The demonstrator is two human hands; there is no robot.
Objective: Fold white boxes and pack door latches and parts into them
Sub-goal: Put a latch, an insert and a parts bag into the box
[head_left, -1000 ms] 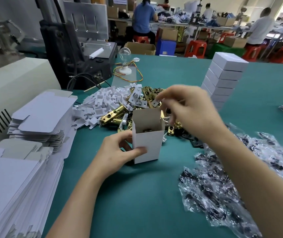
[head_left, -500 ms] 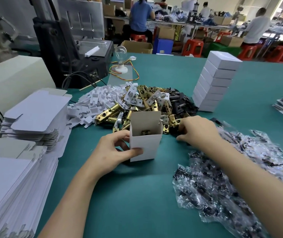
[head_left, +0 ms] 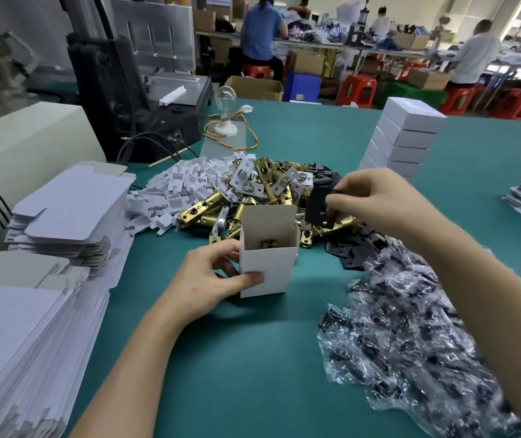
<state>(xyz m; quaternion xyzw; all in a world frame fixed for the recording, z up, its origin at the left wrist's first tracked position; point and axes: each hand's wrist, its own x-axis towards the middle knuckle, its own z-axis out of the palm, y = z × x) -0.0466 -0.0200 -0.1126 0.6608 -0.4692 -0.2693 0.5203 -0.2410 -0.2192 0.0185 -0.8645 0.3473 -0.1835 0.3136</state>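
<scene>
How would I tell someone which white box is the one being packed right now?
On the green table, look in front of the pile of brass latches. The box stands upright there, gripped by the left hand. Unlike the closed boxes stacked at the right and the flat blanks at the left, its top is open, with a brass part inside.

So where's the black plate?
In the head view, the right hand pinches the black plate just right of the open white box, above the latch pile.
</scene>
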